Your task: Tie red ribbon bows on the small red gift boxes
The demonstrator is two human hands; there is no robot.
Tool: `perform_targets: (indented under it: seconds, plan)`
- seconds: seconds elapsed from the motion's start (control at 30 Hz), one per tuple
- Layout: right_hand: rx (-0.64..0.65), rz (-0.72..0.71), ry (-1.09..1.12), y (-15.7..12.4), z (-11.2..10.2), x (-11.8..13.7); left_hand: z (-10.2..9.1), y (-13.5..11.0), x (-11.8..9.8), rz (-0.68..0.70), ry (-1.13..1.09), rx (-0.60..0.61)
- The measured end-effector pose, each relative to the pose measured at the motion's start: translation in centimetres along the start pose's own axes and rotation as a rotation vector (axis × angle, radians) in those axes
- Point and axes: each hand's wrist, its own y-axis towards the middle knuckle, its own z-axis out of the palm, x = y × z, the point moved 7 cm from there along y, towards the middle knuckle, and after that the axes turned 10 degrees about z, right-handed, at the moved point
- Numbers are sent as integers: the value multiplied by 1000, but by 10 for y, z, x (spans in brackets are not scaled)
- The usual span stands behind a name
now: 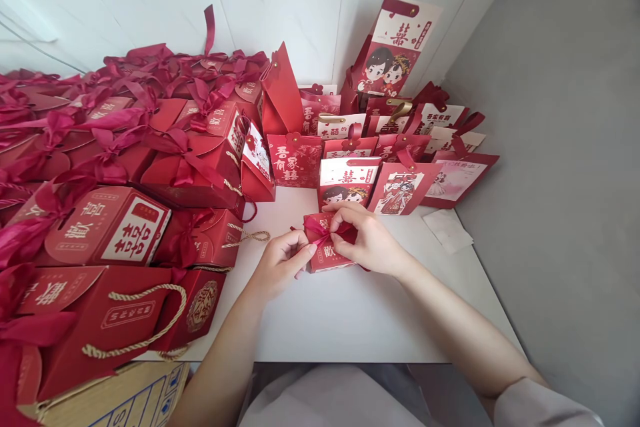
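A small red gift box [331, 261] with white characters lies on the white table in front of me. A dark pink ribbon [314, 225] runs across its top. My left hand [286, 259] pinches the ribbon at the box's left side, thumb against the curled fingers. From the right, my right hand [367, 235] pinches the ribbon over the middle of the box, covering the box's right part. The ribbon's form under the fingertips is partly hidden. Right behind the box stands an upright card-like gift bag [349, 177] with a cartoon couple.
Red boxes tied with ribbons [107, 230] are stacked along the left. Several upright red gift bags [403, 190] crowd the back right. A white paper piece [449, 230] lies at right. A cardboard box [120, 400] sits below the table's front left edge; walls bound the back and right.
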Motion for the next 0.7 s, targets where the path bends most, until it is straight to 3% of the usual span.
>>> perform_targets:
  seconds: [0.33,0.47,0.53,0.6,0.7]
  plan:
    - [17,15,24,0,0,-5,-2,0,5,-51,-78,37]
    - [93,13,59,-1,-9,-3,-6,-1,-1,-23,-12,31]
    - [111,4,76,-3,-21,-2,-13,-2,-9,25,106,-21]
    - [121,-28,62,-6,-31,0,-23,-4,-24,97,279,-156]
    - [155,-92,-10,-11,-36,3,-26,-6,-56,298,570,-324]
